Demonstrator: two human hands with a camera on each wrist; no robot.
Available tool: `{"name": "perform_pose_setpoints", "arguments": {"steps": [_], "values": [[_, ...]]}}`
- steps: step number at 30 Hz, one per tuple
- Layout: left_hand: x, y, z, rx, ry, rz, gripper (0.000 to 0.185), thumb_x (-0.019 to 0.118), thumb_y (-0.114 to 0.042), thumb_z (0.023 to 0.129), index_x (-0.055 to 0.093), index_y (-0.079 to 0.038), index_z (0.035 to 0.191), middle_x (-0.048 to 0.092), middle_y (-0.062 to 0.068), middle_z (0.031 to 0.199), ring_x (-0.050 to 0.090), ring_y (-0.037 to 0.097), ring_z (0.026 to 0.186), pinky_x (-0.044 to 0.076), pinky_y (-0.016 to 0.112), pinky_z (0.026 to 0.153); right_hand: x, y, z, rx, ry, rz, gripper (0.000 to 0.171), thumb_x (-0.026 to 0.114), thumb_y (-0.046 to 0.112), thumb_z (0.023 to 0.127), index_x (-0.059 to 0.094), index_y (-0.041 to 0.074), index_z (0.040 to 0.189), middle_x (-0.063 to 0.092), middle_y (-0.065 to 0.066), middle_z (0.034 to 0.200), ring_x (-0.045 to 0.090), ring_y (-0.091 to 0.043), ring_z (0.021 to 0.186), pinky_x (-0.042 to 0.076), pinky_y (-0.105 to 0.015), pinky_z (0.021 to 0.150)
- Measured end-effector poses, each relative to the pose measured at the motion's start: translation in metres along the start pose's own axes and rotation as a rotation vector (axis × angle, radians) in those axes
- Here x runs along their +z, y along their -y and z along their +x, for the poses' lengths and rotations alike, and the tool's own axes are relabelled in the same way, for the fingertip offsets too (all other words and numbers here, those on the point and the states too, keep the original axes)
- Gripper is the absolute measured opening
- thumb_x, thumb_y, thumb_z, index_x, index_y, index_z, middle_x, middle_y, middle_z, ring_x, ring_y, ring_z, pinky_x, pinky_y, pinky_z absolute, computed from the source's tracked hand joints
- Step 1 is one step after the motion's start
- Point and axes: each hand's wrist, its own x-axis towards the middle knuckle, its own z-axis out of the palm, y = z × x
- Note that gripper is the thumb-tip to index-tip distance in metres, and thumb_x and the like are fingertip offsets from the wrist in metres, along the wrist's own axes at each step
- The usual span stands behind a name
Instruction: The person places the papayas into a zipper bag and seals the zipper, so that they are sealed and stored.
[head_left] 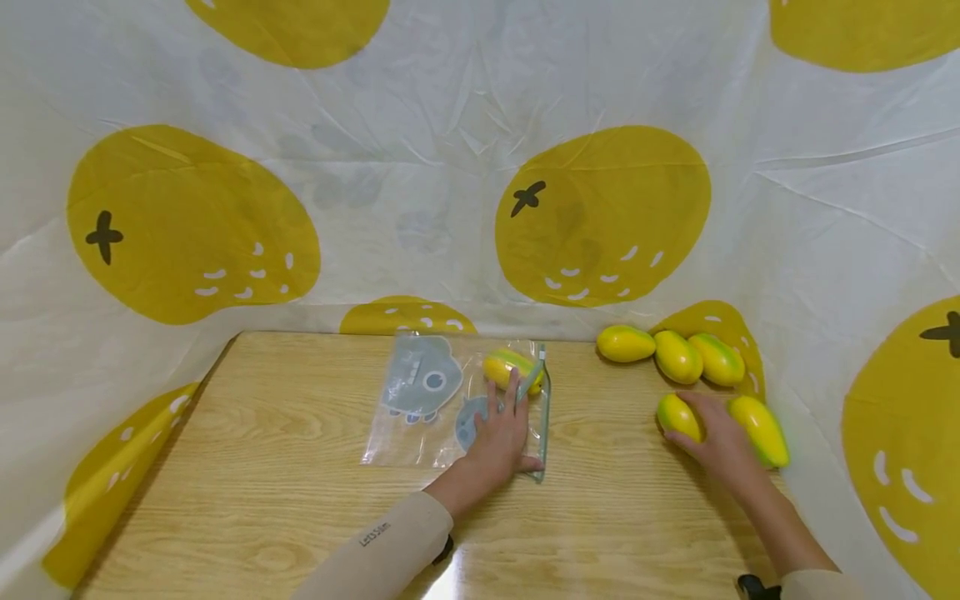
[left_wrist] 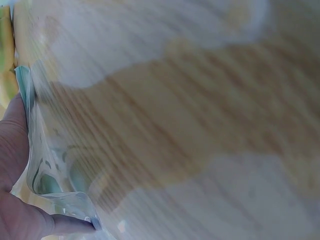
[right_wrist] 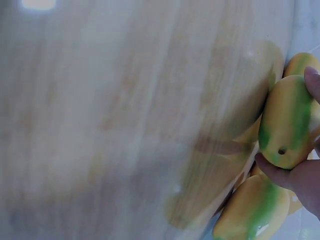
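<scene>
1. The left hand point(head_left: 501, 435) lies on a clear zip bag point(head_left: 420, 417) that rests flat on the wooden desk point(head_left: 285, 500); its fingers spread over the bag's right part, near the zip edge
2. In the left wrist view the thumb point(left_wrist: 60, 225) and the palm pinch the bag's teal-edged mouth point(left_wrist: 25, 90), so this grip is closed on the bag
3. One mango point(head_left: 508, 367) sits inside the bag at its far right corner, just beyond the left fingertips; whether the fingers touch it through the plastic cannot be told
4. The bag carries a grey-blue cartoon print point(head_left: 422, 382) on its far left part
5. The right hand point(head_left: 720, 442) grips a yellow-green mango point(head_left: 678, 415) on the desk near the right edge; in the right wrist view the thumb point(right_wrist: 275, 170) presses under its stem end and a fingertip point(right_wrist: 313, 82) curls over the top, so this grip is closed round the fruit
6. Another mango point(head_left: 761, 429) lies just beside the right hand, on its right side, close to or touching it
7. Three more mangoes point(head_left: 675, 354) lie in a row at the desk's far right edge, against the backdrop
8. A white cloth with big yellow fruit shapes point(head_left: 600, 217) hangs behind and round the desk
</scene>
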Motion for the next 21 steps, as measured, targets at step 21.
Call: {"name": "perform_pose_setpoints", "arguments": {"steps": [21], "values": [[-0.002,0.000,0.000,0.014,-0.001,0.010,0.127,0.081,-0.073,0.066,0.032,-0.003,0.160,-0.002,0.019,0.174,0.023,0.056,0.152,0.055,0.065,0.093,0.008,0.029,0.021,0.001,0.225,0.119,0.084,0.081,0.009,0.088,0.030,-0.012,0.152,0.042,-0.038,0.146,0.043,-0.054,0.133,0.038,-0.069,0.101]]}}
